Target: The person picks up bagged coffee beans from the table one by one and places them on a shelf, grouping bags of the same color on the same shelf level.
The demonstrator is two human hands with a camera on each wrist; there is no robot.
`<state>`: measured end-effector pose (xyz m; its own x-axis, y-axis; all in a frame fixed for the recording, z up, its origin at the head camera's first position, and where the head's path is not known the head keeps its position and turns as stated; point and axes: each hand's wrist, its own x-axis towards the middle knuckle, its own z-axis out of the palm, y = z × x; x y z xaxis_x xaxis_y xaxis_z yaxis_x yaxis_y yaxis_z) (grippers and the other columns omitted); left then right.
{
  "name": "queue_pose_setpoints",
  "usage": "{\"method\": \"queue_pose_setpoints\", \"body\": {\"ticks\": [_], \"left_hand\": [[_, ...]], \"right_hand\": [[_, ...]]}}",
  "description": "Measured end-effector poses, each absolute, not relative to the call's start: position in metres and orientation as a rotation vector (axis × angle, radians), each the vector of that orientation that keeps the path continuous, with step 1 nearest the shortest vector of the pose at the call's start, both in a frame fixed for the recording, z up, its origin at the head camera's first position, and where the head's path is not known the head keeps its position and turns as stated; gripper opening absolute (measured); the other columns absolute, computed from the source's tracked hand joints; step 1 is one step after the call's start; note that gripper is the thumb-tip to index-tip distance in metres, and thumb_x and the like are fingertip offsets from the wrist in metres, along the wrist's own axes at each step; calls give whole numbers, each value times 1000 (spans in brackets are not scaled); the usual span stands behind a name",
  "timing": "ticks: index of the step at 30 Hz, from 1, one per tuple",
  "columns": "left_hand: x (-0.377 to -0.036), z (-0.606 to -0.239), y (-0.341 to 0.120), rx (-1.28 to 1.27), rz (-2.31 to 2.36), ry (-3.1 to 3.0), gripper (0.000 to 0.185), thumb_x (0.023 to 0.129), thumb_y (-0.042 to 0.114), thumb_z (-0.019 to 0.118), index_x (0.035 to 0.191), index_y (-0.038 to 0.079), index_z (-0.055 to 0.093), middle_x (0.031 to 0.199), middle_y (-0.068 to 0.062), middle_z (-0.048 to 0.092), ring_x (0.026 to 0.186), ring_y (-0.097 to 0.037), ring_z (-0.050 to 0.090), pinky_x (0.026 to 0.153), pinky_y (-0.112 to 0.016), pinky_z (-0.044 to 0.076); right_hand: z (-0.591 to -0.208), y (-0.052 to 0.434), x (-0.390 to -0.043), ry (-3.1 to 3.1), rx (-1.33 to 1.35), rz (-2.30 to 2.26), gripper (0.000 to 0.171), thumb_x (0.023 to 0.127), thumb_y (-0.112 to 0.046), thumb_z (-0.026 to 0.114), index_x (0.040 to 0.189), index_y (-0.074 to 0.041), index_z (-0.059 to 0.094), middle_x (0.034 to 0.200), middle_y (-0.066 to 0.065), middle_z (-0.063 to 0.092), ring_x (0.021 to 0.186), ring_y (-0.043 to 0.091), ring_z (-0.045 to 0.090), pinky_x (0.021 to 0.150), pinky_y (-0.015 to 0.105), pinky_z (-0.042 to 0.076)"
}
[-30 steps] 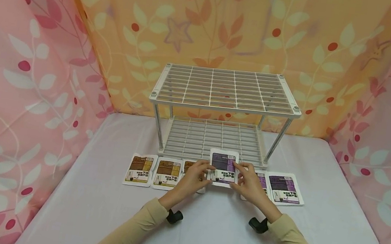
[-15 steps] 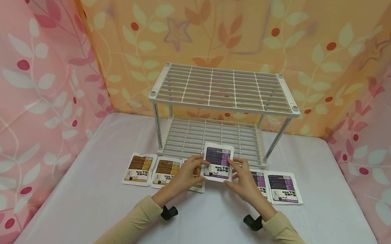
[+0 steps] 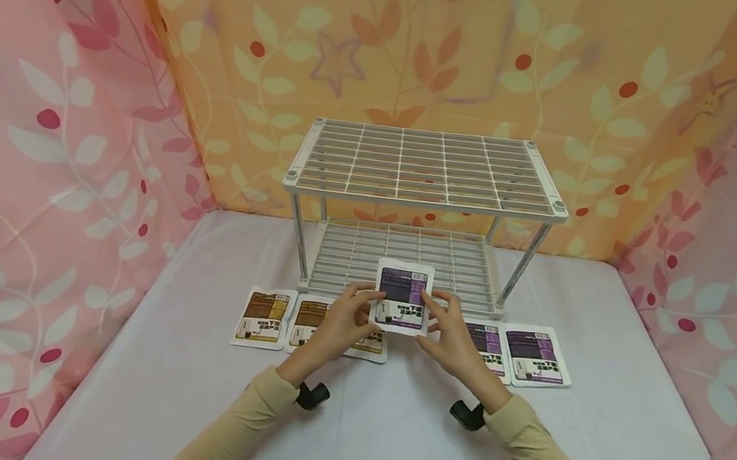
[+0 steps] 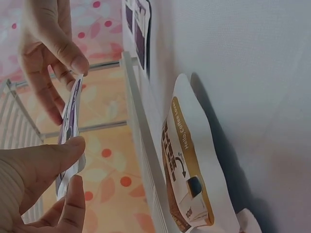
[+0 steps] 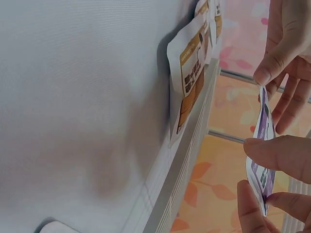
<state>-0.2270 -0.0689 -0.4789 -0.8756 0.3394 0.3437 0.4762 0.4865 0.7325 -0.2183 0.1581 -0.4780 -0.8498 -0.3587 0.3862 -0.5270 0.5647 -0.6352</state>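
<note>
Both hands hold one white packet with a purple label (image 3: pixel 401 301) up in front of the rack. My left hand (image 3: pixel 343 322) pinches its left edge between thumb and fingers, and my right hand (image 3: pixel 454 338) pinches the right edge. Edge-on in the left wrist view, the packet (image 4: pixel 72 121) is thin and slightly bulged. On the table to the left lie brown-labelled packets (image 3: pixel 263 317), one partly covered by my left hand. Two purple-labelled packets (image 3: pixel 536 356) lie at the right, the inner one partly behind my right hand.
Behind the hands stands a white two-tier wire rack (image 3: pixel 430 168) with metal posts; its lower shelf (image 3: pixel 337 249) sits close to the table. A white cloth covers the table (image 3: pixel 380 452). Patterned fabric walls (image 3: pixel 394 45) enclose the back and sides.
Both hands have carried the purple-labelled packet a little left and upward in the head view, keeping their pinch on both edges. The row of packets on the table and the rack stay put.
</note>
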Motion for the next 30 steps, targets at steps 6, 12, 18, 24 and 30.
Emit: {"method": "queue_pose_setpoints", "body": {"ticks": [6, 12, 18, 24, 30], "left_hand": [[-228, -476, -74, -732, -1364, -2547, 59, 75, -3, 73, 130, 8, 53, 138, -13, 38, 84, -19, 58, 64, -23, 51], [-228, -473, -77, -748, -1428, -2497, 61, 75, -5, 72, 131, 6, 52, 140, -12, 35, 87, -21, 56, 68, -37, 55], [-227, -472, -82, -722, -1383, -2478, 61, 76, -2, 72, 132, 11, 52, 141, -11, 36, 96, -23, 54, 74, -44, 52], [-224, -469, -87, -721, -1342, -2446, 61, 75, -2, 73, 132, 9, 52, 141, -14, 36, 93, -22, 55, 74, -41, 53], [-223, -463, -92, -691, -1298, -2457, 62, 77, -1, 72, 133, 12, 51, 142, -11, 35, 88, -23, 57, 64, -34, 54]], "right_hand": [[-473, 154, -221, -2579, 753, 1108, 77, 71, 4, 75, 139, 1, 39, 138, 26, 27, 88, 27, 60, 72, 31, 55], [-469, 150, -221, -2532, 787, 1093, 75, 72, 6, 74, 138, 2, 40, 138, 26, 28, 87, 27, 59, 71, 35, 55], [-466, 145, -221, -2511, 794, 1082, 76, 72, 6, 74, 139, 1, 39, 139, 24, 27, 89, 26, 59, 71, 32, 54], [-459, 138, -220, -2480, 822, 1090, 76, 72, 7, 74, 139, -2, 40, 138, 24, 29, 88, 26, 58, 71, 36, 55], [-452, 131, -220, -2473, 817, 1061, 75, 73, 5, 74, 139, -1, 40, 140, 24, 28, 84, 27, 58, 70, 38, 54]]}}
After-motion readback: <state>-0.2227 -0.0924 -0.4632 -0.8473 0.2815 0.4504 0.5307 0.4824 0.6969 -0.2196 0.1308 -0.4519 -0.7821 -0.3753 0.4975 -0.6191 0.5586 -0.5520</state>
